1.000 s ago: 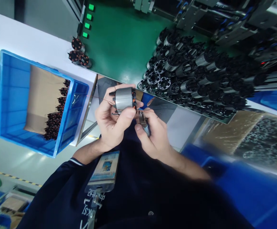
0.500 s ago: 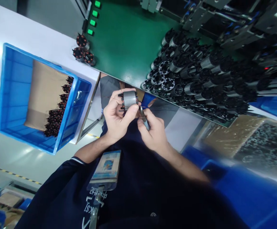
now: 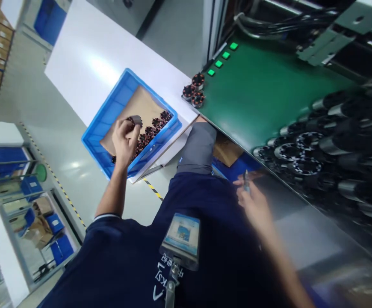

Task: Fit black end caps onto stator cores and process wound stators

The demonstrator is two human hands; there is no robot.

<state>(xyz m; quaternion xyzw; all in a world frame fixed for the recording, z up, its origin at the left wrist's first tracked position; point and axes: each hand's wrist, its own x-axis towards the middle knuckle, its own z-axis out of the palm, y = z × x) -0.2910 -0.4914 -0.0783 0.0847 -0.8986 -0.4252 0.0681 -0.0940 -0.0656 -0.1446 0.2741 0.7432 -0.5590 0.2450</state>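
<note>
The left hand (image 3: 123, 141) pinches a grey steel motor stator (image 3: 135, 120) over a blue plastic crate (image 3: 104, 105); the right hand (image 3: 253, 201) closes its fingers on a slim metal tool (image 3: 246, 182).

From where I stood, the blue plastic crate (image 3: 109, 124) had a slightly glossy moulded finish, with plain brown cardboard (image 3: 137, 113) lining it. The stator cores (image 3: 198, 99) looked like smooth steel with shiny copper windings. The green belt (image 3: 269, 94) looked smooth and fairly matt, and the white tabletop (image 3: 99, 64) was shiny enough to catch the lights. The navy shirt (image 3: 205, 201) was dull cloth, and the badge sleeve (image 3: 182, 239) was glossy clear plastic.
</note>
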